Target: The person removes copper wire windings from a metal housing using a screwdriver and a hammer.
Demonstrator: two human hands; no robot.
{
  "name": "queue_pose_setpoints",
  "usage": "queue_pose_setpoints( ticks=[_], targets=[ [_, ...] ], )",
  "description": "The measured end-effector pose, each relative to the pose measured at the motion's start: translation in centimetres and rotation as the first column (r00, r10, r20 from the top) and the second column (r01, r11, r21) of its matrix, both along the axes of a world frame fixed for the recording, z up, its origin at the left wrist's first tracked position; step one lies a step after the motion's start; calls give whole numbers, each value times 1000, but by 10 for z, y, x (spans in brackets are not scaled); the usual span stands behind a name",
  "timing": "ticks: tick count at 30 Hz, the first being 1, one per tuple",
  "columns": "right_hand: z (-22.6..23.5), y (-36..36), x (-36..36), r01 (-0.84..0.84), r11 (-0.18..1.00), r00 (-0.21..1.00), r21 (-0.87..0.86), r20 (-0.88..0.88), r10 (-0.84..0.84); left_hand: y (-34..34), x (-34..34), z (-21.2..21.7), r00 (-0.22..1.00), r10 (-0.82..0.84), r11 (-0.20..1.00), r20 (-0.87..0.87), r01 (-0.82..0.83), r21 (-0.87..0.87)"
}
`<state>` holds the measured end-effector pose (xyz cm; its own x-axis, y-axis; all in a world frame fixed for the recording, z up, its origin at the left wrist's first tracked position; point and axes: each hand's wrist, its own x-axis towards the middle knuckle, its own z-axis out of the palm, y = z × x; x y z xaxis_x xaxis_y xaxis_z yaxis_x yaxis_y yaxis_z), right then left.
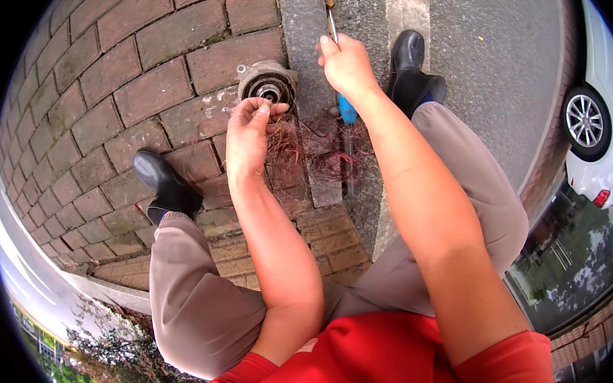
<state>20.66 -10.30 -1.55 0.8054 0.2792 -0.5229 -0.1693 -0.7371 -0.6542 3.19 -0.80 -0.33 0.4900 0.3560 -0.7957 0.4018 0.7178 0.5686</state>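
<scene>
Left hand curls inward, right hand grips metal shaft.

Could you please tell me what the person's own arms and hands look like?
The left hand and right hand are bare, with no gloves, watch or bracelet showing. Both forearms are uncovered; short, plain red sleeves end above the elbows.

Red short-sleeved fabric shirt: small pale patch, no readable lettering
Round grey metal housing with dark ring: no legible markings
Bright blue tool handle: nothing legible
White car with silver-spoked wheel: no readable lettering
Shiny black boots: nothing legible
</scene>
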Motion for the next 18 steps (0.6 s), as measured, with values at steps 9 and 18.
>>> queue_pose_setpoints(
  ticks=[9, 18],
  targets=[
    [10, -19, -54, -398, 877, 902, -268, -290, 321, 1, 4, 0, 993, -120, 993, -9, 120, -10],
    [109, -13, -152, 528, 788, 499, -317, -634, -590, 5, -4, -20, 999, -36, 996, 6, 36, -77]
  ],
)
